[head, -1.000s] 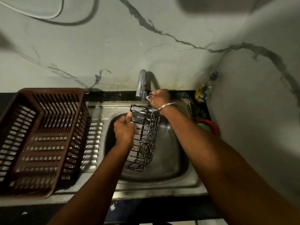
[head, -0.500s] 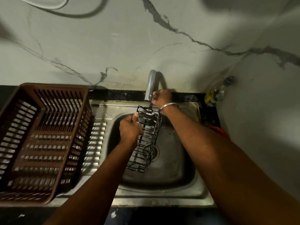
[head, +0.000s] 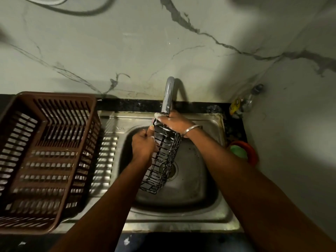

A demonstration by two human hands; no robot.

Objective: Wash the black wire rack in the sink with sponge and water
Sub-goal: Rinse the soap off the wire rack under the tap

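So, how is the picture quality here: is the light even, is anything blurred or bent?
Head view: dim, uneven light, dark at the bottom edge; bright patches show through the brown basket slats; the wide lens bends the counter edge; the rack and both hands, left and right, are slightly soft; the bottle in the corner is blurred.

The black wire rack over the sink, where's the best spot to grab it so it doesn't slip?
Grab the black wire rack by its long side rim near the top, coming from the left, as the left hand does. The rack hangs tilted and lengthwise over the steel sink, and its open wires let fingers hook through. The right hand steadies the top end.
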